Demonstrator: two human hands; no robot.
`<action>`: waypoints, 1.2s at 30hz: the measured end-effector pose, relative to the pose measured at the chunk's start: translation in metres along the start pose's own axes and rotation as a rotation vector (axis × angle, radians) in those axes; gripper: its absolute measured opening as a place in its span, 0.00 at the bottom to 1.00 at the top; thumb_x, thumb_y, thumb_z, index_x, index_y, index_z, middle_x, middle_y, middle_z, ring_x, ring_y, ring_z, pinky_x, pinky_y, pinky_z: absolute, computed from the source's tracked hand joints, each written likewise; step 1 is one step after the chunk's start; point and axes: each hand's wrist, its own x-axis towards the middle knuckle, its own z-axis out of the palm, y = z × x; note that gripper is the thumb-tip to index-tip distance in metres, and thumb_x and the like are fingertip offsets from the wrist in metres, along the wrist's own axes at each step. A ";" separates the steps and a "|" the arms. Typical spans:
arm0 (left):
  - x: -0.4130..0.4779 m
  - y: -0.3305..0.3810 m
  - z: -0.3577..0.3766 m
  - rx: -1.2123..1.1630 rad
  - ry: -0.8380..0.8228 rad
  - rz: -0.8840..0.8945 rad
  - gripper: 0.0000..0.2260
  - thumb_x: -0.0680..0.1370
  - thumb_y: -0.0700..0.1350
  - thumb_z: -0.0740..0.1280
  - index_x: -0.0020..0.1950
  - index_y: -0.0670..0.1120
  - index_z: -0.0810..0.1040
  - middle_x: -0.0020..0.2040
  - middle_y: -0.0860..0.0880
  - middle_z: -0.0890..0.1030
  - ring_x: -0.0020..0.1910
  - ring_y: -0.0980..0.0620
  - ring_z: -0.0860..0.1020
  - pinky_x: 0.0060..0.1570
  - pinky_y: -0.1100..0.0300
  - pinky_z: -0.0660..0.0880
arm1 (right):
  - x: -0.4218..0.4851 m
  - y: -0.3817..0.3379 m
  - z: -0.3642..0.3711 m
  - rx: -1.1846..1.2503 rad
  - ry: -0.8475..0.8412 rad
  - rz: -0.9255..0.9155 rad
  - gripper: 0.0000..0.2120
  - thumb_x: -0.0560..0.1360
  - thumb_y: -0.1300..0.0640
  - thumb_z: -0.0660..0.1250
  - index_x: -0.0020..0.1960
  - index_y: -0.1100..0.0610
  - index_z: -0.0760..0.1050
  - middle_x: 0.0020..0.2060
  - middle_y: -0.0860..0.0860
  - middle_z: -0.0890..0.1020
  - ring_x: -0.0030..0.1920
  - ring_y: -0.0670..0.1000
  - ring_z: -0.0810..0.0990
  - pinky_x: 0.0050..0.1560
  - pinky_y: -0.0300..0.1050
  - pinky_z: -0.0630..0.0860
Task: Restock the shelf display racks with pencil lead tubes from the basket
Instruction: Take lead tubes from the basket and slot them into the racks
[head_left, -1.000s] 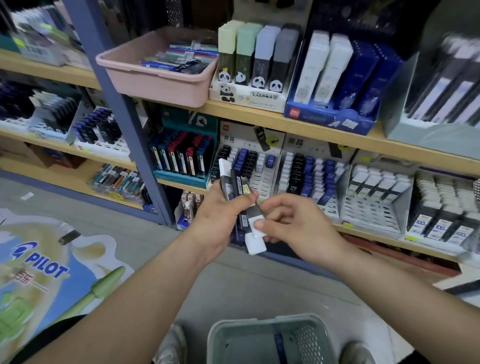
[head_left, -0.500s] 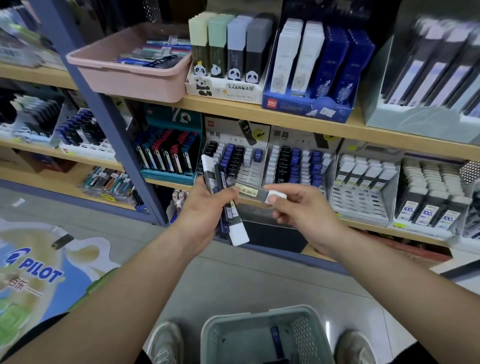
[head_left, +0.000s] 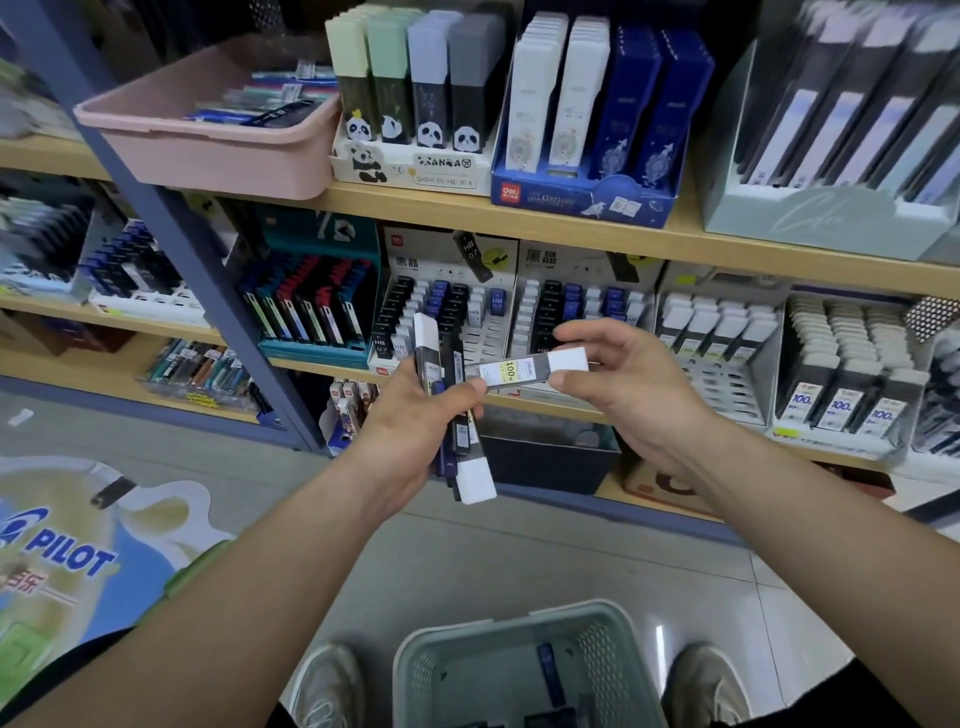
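The left hand (head_left: 415, 415) curls round a bundle of pencil lead tubes (head_left: 460, 436). Their long axes run nearly upright and lean a little, with one white cap at the top left and another at the bottom right. The right hand (head_left: 628, 387) pinches a single tube (head_left: 524, 366) by its white cap. This tube lies almost level, cap to the right, with its labelled end just beside the left thumb. Both hands are in front of the display racks (head_left: 722, 374) on the shelf (head_left: 519, 208). Below them, the basket (head_left: 498, 618) holds a blue tube (head_left: 548, 670) lying lengthwise.
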 end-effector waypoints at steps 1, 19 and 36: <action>0.001 -0.001 0.001 0.009 0.010 -0.005 0.09 0.79 0.40 0.70 0.59 0.45 0.75 0.38 0.47 0.80 0.39 0.52 0.79 0.46 0.47 0.81 | 0.000 0.000 -0.001 0.037 0.007 0.004 0.19 0.68 0.71 0.76 0.55 0.55 0.80 0.44 0.54 0.86 0.46 0.54 0.83 0.49 0.46 0.80; 0.008 -0.027 0.045 0.171 -0.128 -0.060 0.13 0.77 0.40 0.73 0.58 0.41 0.74 0.36 0.47 0.82 0.37 0.52 0.81 0.34 0.57 0.77 | -0.007 0.011 -0.104 -0.438 0.269 -0.175 0.05 0.76 0.59 0.73 0.48 0.50 0.82 0.43 0.50 0.85 0.43 0.53 0.84 0.49 0.54 0.82; 0.030 -0.031 0.075 0.110 -0.182 -0.069 0.13 0.77 0.39 0.72 0.60 0.39 0.75 0.37 0.47 0.81 0.38 0.52 0.80 0.36 0.55 0.77 | 0.068 0.034 -0.159 -0.839 0.313 -0.226 0.03 0.77 0.59 0.72 0.46 0.52 0.81 0.37 0.47 0.81 0.41 0.48 0.82 0.37 0.29 0.71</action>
